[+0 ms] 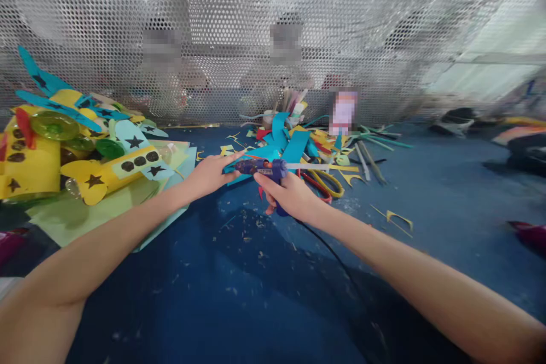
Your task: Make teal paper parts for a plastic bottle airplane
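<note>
A dark blue hot glue gun (261, 167) is gripped in my right hand (294, 196), its nozzle pointing left. From the back of the gun a pale glue stick (307, 166) juts out, and a black cord (336, 259) trails down from the handle. My left hand (209, 175) pinches a bright blue paper piece (239, 178) between thumb and fingers, right at the nozzle. Its far outline is partly covered by the gun and merges with blue paper strips behind.
Yellow and blue paper airplane models (132, 165) are piled at left on coloured paper sheets (85, 222). Scissors (328, 183), blue paper strips (296, 146) and yellow scraps (398, 218) lie beyond my right hand. Perforated metal sheeting (230, 23) closes off the blue table's (205, 307) back.
</note>
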Available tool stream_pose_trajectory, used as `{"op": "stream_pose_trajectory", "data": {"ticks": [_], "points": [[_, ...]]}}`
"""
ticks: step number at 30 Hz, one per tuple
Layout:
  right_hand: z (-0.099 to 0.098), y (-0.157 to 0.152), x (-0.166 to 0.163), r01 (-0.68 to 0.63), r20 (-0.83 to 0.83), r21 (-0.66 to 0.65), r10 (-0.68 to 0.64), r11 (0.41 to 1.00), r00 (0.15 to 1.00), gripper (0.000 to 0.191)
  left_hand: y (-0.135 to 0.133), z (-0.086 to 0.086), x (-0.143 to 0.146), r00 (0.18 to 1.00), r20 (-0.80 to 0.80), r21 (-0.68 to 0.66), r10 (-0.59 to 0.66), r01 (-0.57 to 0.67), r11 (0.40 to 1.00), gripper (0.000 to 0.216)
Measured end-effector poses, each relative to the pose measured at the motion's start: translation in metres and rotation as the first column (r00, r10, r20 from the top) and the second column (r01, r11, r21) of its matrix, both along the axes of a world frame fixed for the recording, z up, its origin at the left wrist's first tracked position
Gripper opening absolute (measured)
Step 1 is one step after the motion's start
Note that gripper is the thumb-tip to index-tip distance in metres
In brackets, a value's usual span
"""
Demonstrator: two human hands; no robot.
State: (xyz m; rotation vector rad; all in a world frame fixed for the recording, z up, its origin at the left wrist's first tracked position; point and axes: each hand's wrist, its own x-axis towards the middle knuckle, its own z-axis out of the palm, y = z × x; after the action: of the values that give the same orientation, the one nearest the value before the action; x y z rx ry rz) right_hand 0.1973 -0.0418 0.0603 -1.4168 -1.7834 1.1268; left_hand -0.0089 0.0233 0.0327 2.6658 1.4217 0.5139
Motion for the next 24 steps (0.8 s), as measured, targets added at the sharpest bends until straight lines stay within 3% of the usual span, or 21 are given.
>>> {"op": "stream_pose_trajectory", "data": {"ticks": [11, 19, 24], "points": [[0.006, -0.003, -0.004, -0.031, 0.071, 0.005, 0.030, 1.000, 0.997, 0.043, 0.002, -0.004, -0.003, 0.998, 0.048, 0.007, -0.033, 0.032, 0.999, 0.055], [0.010, 0.000, 0.007, 0.042, 0.127, 0.049, -0.047, 0.998, 0.991, 0.036, -0.006, 0.006, 0.002, 0.999, 0.042, -0.031, 0.016, -0.015, 0.999, 0.059], [0.009, 0.010, 0.024, 0.144, 0.135, 0.054, -0.150, 0.988, 0.979, 0.042, -0.006, 0.005, 0.001, 0.999, 0.032, -0.048, 0.025, -0.024, 0.999, 0.059]]}}
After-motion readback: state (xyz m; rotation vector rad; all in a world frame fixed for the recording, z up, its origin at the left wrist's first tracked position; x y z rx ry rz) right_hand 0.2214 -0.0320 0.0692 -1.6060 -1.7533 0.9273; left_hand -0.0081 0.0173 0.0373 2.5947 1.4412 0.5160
